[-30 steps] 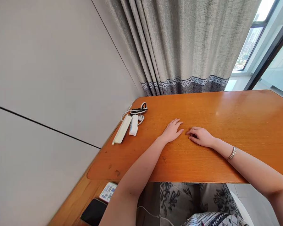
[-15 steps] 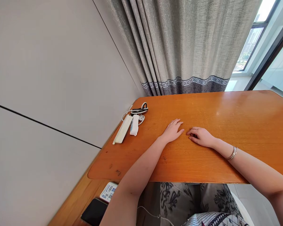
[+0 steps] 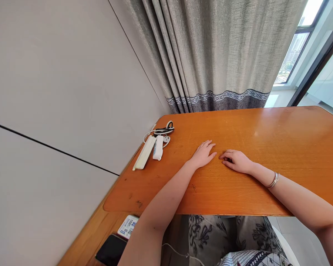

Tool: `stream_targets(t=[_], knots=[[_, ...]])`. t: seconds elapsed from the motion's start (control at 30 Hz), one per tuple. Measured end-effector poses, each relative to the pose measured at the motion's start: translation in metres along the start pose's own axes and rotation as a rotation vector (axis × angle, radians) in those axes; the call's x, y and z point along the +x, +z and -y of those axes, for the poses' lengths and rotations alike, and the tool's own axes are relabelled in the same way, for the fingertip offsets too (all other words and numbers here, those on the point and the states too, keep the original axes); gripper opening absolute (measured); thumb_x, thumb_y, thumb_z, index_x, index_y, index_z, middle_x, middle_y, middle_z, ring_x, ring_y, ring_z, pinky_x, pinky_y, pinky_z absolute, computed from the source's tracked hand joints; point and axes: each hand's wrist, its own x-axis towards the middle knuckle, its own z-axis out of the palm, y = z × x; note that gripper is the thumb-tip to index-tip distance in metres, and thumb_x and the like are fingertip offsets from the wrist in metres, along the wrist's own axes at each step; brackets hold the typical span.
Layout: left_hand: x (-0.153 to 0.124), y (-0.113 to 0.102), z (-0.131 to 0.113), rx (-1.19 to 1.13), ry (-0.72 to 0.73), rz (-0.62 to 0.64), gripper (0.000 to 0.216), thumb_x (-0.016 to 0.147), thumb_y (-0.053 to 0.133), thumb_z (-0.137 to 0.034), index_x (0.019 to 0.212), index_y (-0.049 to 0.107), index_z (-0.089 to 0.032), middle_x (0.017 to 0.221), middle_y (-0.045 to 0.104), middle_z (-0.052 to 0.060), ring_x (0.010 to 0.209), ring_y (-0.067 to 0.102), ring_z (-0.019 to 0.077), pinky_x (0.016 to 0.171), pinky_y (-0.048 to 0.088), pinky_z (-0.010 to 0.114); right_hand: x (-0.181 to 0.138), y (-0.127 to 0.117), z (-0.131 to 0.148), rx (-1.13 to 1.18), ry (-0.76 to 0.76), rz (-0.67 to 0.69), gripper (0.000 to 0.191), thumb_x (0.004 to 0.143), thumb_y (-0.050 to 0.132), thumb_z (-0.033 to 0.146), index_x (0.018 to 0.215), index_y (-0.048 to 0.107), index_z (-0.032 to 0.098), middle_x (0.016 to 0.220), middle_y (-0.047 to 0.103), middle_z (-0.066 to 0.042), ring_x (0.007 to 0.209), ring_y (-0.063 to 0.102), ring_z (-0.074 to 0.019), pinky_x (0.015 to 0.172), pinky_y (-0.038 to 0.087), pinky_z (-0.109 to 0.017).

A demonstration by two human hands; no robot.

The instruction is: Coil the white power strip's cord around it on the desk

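My left hand (image 3: 203, 154) lies palm down on the wooden table (image 3: 269, 140), fingers stretched out and thumb apart, holding nothing. Just to its right my right hand (image 3: 237, 161) rests on the same tabletop. Its fingers are loosely bent, with a gap between thumb and fingers and nothing visible in it. The two hands do not touch. Left of my left hand, out of its reach, lie a long white power strip (image 3: 144, 153) and a small white packet (image 3: 158, 148). A bundle of white and black cables (image 3: 165, 130) sits behind them.
A pale wall panel (image 3: 58, 92) runs along the table's left side. Behind the table hangs a grey curtain (image 3: 224, 55), with a window at right. Below the left front corner, a black phone (image 3: 111, 250) and a white printed box (image 3: 127, 225) lie on a wooden surface.
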Motion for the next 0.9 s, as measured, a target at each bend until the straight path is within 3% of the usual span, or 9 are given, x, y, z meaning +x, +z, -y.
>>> stream_targets(t=[0.33, 0.47, 0.6, 0.73, 0.83, 0.9], knots=[[0.000, -0.002, 0.003, 0.061, -0.003, -0.017, 0.052, 0.098, 0.047, -0.043, 0.143, 0.053, -0.018, 0.160, 0.044, 0.013, 0.152, 0.035, 0.0282, 0.127, 0.023, 0.049, 0.000, 0.002, -0.002, -0.001, -0.012, -0.008, 0.023, 0.092, 0.059, 0.020, 0.112, 0.072, 0.020, 0.101, 0.072, -0.008, 0.087, 0.068, -0.0186, 0.084, 0.055, -0.033], [0.004, -0.015, 0.018, 0.105, -0.104, -0.093, 0.051, 0.098, 0.047, -0.041, 0.141, 0.055, -0.016, 0.157, 0.047, 0.015, 0.147, 0.043, 0.0290, 0.126, 0.025, 0.050, -0.001, 0.001, -0.002, 0.001, -0.020, -0.009, 0.022, 0.093, 0.058, 0.021, 0.111, 0.071, 0.019, 0.101, 0.072, -0.008, 0.088, 0.068, -0.0188, 0.084, 0.055, -0.033], [-0.001, -0.043, 0.047, 0.207, -0.301, -0.368, 0.046, 0.094, 0.051, -0.033, 0.135, 0.057, -0.016, 0.155, 0.048, 0.018, 0.146, 0.043, 0.0301, 0.126, 0.023, 0.050, -0.001, 0.001, -0.002, 0.008, -0.023, -0.005, 0.021, 0.093, 0.058, 0.021, 0.110, 0.071, 0.019, 0.103, 0.072, -0.008, 0.088, 0.068, -0.0184, 0.084, 0.055, -0.033], [-0.024, -0.072, 0.080, 0.274, -0.633, -0.658, 0.049, 0.090, 0.056, -0.029, 0.136, 0.053, -0.015, 0.157, 0.043, 0.021, 0.151, 0.034, 0.0345, 0.125, 0.019, 0.059, -0.001, 0.001, -0.002, 0.010, -0.025, -0.006, 0.022, 0.093, 0.058, 0.021, 0.110, 0.071, 0.019, 0.104, 0.073, -0.009, 0.089, 0.068, -0.0186, 0.084, 0.055, -0.034], [-0.043, -0.085, 0.097, 0.265, -0.906, -0.646, 0.067, 0.087, 0.062, -0.040, 0.142, 0.043, -0.007, 0.159, 0.034, 0.029, 0.151, 0.027, 0.0433, 0.115, 0.029, 0.066, 0.000, 0.001, -0.002, 0.000, -0.018, -0.001, 0.021, 0.093, 0.058, 0.021, 0.109, 0.071, 0.019, 0.102, 0.073, -0.008, 0.090, 0.069, -0.0194, 0.085, 0.055, -0.034], [-0.051, -0.088, 0.105, 0.233, -1.046, -0.571, 0.077, 0.083, 0.068, -0.045, 0.140, 0.042, -0.001, 0.151, 0.041, 0.034, 0.143, 0.038, 0.0478, 0.110, 0.033, 0.066, 0.000, 0.001, -0.001, 0.000, -0.010, 0.000, 0.021, 0.093, 0.058, 0.021, 0.109, 0.071, 0.018, 0.102, 0.073, -0.009, 0.090, 0.069, -0.0197, 0.085, 0.055, -0.034]])
